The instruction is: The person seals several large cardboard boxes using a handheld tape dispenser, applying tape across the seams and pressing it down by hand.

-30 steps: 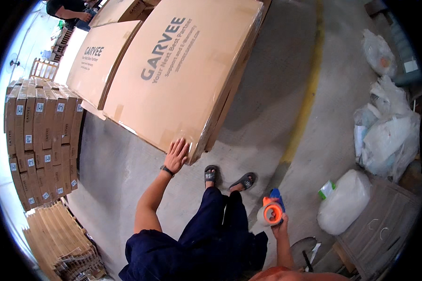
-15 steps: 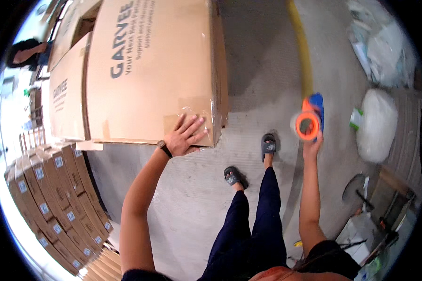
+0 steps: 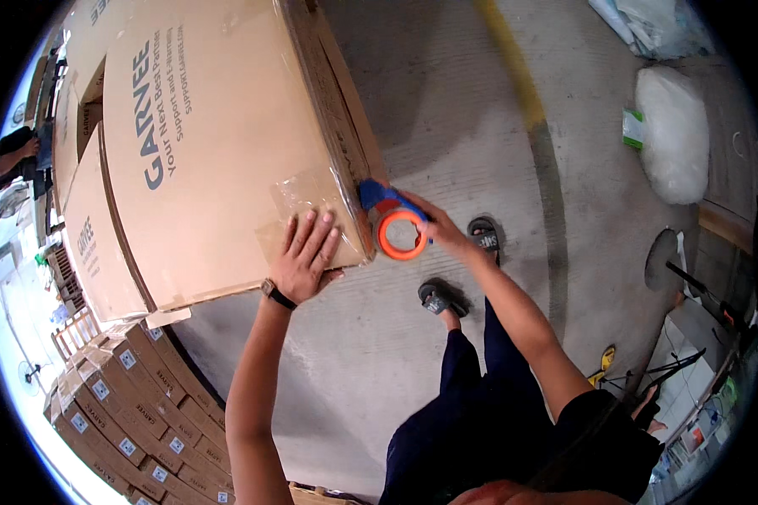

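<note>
A large brown cardboard box (image 3: 236, 143) with dark print stands before me at the upper left. My left hand (image 3: 301, 263) lies with spread fingers on the box's near right corner, over a strip of clear packing tape (image 3: 307, 192). Wrapped around the handle of a blue and orange tape dispenser (image 3: 382, 199), my right hand (image 3: 440, 225) holds its front end against the box's right edge. An orange-rimmed roll sits in the dispenser. The tape's end at the edge is hidden from view.
Another carton (image 3: 101, 231) adjoins the box on its left. Many labelled cartons (image 3: 139, 412) are stacked at the lower left. Plastic-wrapped white bundle (image 3: 672, 135) lies at the right on the concrete floor. A person (image 3: 13, 160) is at the far left. A round-based stand (image 3: 664, 259) is at the right.
My right hand has brought the tape dispenser leftward from out over the floor to the box's right edge. My left hand stays on the box corner while the view has shifted.
</note>
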